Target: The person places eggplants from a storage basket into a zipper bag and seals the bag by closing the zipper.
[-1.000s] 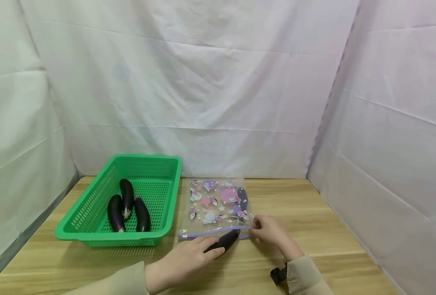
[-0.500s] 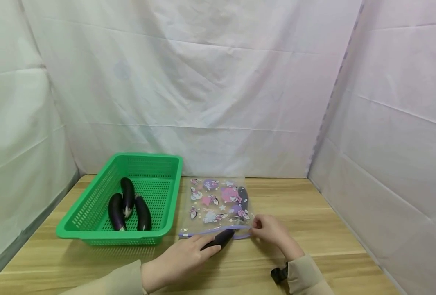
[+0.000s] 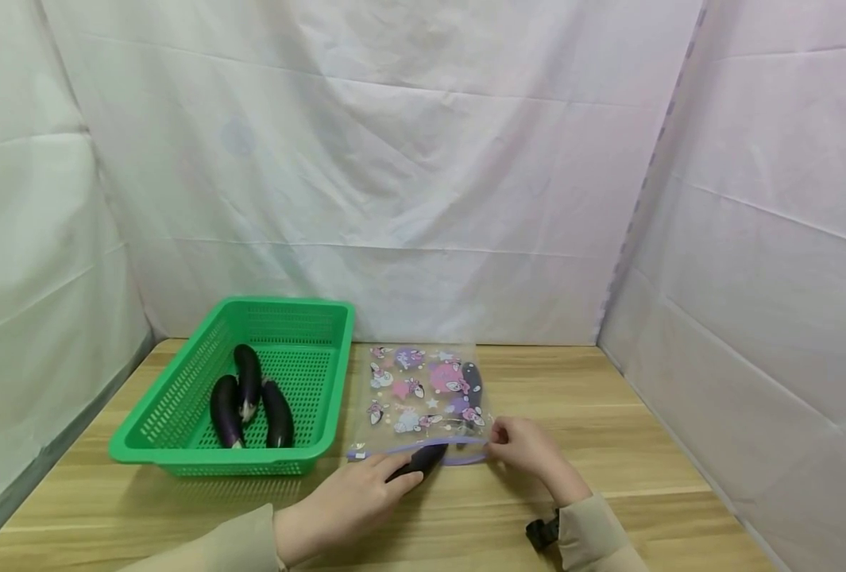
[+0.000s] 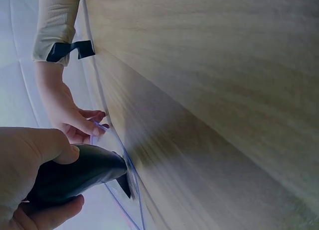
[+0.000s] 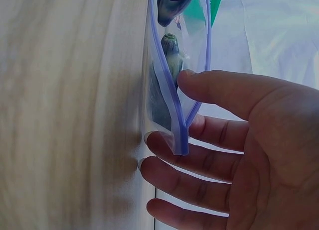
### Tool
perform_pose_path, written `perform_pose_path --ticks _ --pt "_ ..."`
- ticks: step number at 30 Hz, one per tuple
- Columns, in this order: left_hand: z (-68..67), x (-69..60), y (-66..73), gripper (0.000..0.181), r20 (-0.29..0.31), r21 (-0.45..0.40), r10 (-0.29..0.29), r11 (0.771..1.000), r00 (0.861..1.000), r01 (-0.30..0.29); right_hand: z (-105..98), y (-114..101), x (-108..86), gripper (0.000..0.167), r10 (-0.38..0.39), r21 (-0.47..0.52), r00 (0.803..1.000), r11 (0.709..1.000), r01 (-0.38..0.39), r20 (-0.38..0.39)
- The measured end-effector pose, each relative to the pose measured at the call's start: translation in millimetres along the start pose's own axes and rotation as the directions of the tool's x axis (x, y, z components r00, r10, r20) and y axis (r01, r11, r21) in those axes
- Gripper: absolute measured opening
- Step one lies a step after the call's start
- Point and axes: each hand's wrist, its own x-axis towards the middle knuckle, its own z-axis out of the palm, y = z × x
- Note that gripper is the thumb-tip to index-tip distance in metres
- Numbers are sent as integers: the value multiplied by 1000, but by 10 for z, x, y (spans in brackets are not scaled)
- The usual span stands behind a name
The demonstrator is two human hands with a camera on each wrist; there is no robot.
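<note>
My left hand [image 3: 354, 496] grips a dark eggplant [image 3: 423, 461], its tip at the mouth of a clear printed zip bag [image 3: 401, 397] with a purple seal. The left wrist view shows thumb and fingers round that eggplant [image 4: 84, 172]. At the bag's right corner, my right hand [image 3: 530, 451] holds the edge; in the right wrist view the thumb of the right hand [image 5: 249, 140] is at the parted purple seal [image 5: 174, 108], fingers on the other side. Another eggplant [image 3: 472, 385] lies inside the bag along its right side.
A green basket [image 3: 233, 457] stands left of the bag with three eggplants, one of them a curved eggplant [image 3: 277, 415]. The wooden table [image 3: 651, 477] is bordered by white cloth walls [image 3: 394, 175] behind and at both sides. A black strap piece [image 3: 540, 534] sits at my right cuff.
The gripped eggplant has shifted slightly left along the bag's mouth with my left hand. My right hand stays at the bag's corner, and the opening beside it looks a little wider.
</note>
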Motion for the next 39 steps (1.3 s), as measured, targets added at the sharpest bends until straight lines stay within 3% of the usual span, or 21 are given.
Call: perform_pose_path --ticks 12,21,28,39 --pt "72 32 -6 41 17 45 -8 999 1000 7 -4 5 -5 20 -27 -11 1000 1000 27 -6" --pt "111 117 24 35 54 69 26 997 998 -30 13 37 17 19 -38 -23 999 999 38 -20" --pt "170 204 98 30 41 156 58 986 997 -64 38 58 8 18 -36 -5 999 999 36 -7" --pt "270 328 124 29 90 187 8 982 996 -25 36 66 27 17 -38 19 999 999 38 -4"
